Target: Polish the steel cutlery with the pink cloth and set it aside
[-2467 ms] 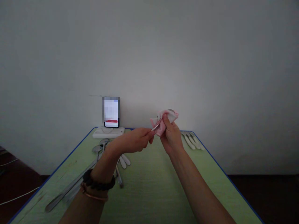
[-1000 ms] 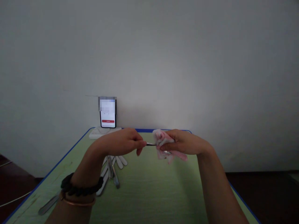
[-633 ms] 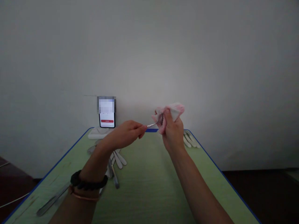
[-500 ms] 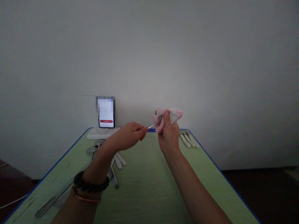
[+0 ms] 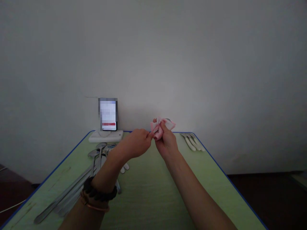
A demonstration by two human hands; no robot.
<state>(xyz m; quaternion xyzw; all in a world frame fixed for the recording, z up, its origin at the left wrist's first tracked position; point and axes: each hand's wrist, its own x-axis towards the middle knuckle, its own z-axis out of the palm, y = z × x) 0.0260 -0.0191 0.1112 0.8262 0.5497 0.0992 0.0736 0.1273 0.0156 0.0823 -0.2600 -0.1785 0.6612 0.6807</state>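
My left hand [image 5: 137, 143] is closed on the handle end of a thin metal piece of cutlery [image 5: 156, 130], held above the far part of the table. A pink and white cloth [image 5: 157, 135] is wrapped around the cutlery, and my right hand [image 5: 168, 141] grips it with the thumb pressed on top. A small grey rounded edge shows past the cloth on the right. Most of the piece is hidden, so I cannot tell whether it is a spoon or a fork.
Several spoons [image 5: 100, 146] and other long cutlery lie at the left of the green table [image 5: 148, 191], partly behind my left arm. Forks with pale handles [image 5: 191, 143] lie at the far right. A phone [image 5: 109, 115] leans on the wall behind a white box [image 5: 106, 136].
Both hands have come closer together. My right hand and the cloth have moved left and slightly down, covering more of the handle, and a grey edge now shows beyond the cloth.
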